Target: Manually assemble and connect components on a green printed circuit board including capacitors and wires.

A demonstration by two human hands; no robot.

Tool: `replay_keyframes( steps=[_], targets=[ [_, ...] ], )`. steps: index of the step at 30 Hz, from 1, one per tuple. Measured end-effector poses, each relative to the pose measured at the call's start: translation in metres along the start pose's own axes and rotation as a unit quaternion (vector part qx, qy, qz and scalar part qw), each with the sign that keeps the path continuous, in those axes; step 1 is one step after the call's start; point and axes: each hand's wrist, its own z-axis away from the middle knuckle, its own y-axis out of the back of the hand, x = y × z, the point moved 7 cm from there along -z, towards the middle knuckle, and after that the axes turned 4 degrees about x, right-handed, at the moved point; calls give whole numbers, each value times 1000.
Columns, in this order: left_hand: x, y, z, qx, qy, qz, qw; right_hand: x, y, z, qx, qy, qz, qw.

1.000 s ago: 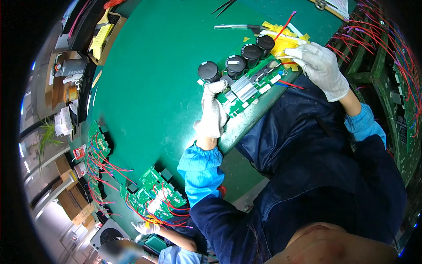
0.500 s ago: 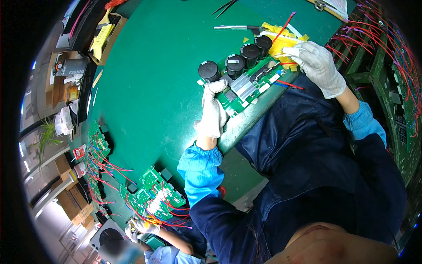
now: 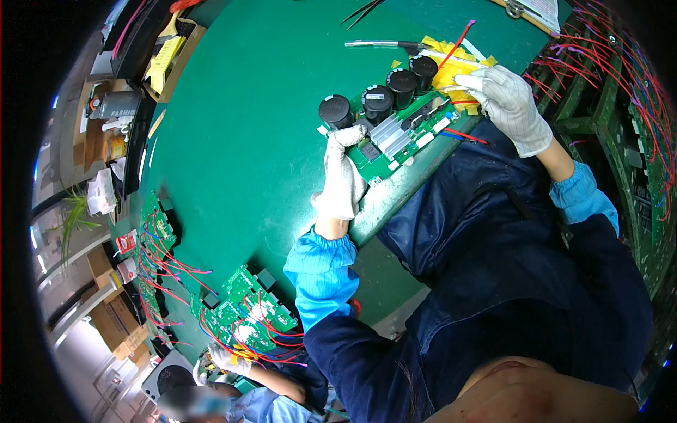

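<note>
My left hand (image 3: 341, 180), in a white glove, grips the left end of a green circuit board (image 3: 374, 168) at the table's near edge. Its thumb lies on the board beside the silver heat sink (image 3: 389, 135). Along the board's far side stand several black capacitors (image 3: 378, 102). At the board's right end, my gloved right hand (image 3: 515, 109) has its fingertips pressed together over a patch of yellow tape pieces (image 3: 444, 70). Whatever those fingertips pinch is hidden. A red wire (image 3: 458, 44) sticks up from the tape, and red and blue wires (image 3: 465, 135) leave the board's near side.
Beyond the capacitors lie a pen (image 3: 381, 44) and dark tweezers (image 3: 363, 13). A clipboard (image 3: 525, 14) sits at the far right, near a green rack (image 3: 585, 125) with hanging red wires. More wired boards (image 3: 250, 310) lie at left, by a co-worker's gloved hand (image 3: 229, 359).
My hands and the board stay almost in place. At lower left the co-worker's head and gloved hands have shifted slightly.
</note>
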Motion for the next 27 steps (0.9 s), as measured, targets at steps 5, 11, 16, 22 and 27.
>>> replay_keyframes(
  steps=[5, 11, 16, 22, 27],
  targets=[
    [3, -1, 3, 14, -24, -10, 1000, 2, -7, 6, -9, 28, 25, 999],
    [-1, 3, -3, -4, 7, 17, 1000, 1, -4, 5, -8, 6, 21, 1000],
    [-1, 5, -2, 14, 4, -2, 1000, -3, -4, 6, 10, 41, 46, 998],
    [3, -2, 1, 21, -4, -18, 1000, -5, -2, 4, 14, 25, 51, 998],
    [7, -12, 8, 38, -16, -39, 998, -5, 0, 0, -5, 26, 25, 999]
  ],
)
